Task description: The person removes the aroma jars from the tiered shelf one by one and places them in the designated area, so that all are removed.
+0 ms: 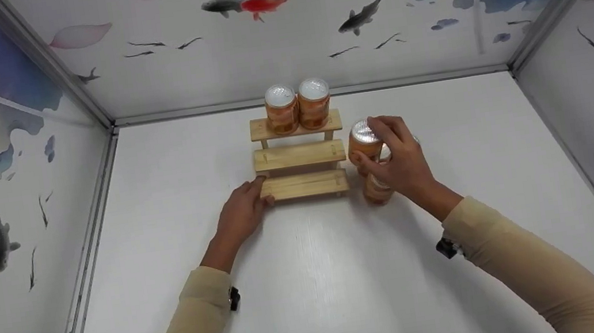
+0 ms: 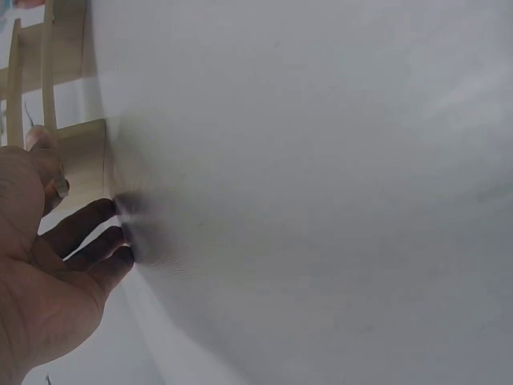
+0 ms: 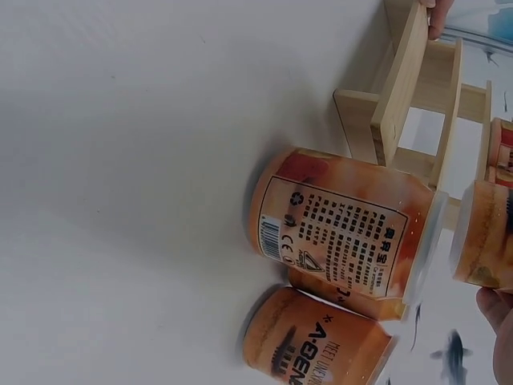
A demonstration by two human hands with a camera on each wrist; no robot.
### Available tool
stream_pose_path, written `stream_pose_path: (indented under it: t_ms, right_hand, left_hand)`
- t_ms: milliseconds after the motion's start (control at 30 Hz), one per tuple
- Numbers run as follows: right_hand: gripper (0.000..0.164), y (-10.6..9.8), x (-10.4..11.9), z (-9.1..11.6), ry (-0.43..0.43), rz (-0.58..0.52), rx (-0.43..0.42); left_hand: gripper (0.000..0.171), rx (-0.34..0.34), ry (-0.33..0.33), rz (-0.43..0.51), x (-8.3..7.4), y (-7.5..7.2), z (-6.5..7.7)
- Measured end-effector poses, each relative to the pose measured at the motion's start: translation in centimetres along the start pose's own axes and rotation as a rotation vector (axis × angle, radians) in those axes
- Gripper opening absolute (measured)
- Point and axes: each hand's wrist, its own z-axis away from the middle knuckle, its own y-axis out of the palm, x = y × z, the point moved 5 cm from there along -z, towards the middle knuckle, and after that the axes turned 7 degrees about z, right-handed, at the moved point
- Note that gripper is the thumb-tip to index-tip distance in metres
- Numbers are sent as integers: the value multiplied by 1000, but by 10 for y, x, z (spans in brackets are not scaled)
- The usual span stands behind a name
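Observation:
In the head view, a three-step wooden stand [image 1: 299, 155] has two orange cans with silvery tops, the left can [image 1: 282, 113] and the right can [image 1: 315, 107], side by side on its top step. My left hand [image 1: 242, 210] grips the left end of the lowest step by thumb and index finger; in the left wrist view its other fingers [image 2: 100, 245] reach down to the table. My right hand [image 1: 404, 163] holds an orange can [image 1: 362, 145] near its top, raised right of the stand. Below it, more cans stand on the table, among them a near can [image 3: 337, 228] and another can [image 3: 313, 341], partly hidden in the head view.
The white table [image 1: 314, 292] is enclosed by a back wall [image 1: 282, 58] and side walls with fish and water pictures. Metal strips [image 1: 179, 114] run along the table's edges. The standing cans are close to the stand's right end.

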Motion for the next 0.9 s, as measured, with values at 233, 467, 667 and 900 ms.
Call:
stream_pose_path:
  t_ms: [233,467,667,900]
  right_hand:
    - [67,-7,-4,3,15,31,2]
    - [69,-13,-9,7,24,12,-3]
    - [70,-18,-14,11,26,26,-17]
    - [70,-25,-20,15,62,21,-32]
  left_hand:
    - [63,6,-6,2,0,0,0]
    - [64,5,-11,-7,0,1,0]
    - [65,10,-22,4,-1,0,0]
    - [68,18,-45,32,-1,-1,2]
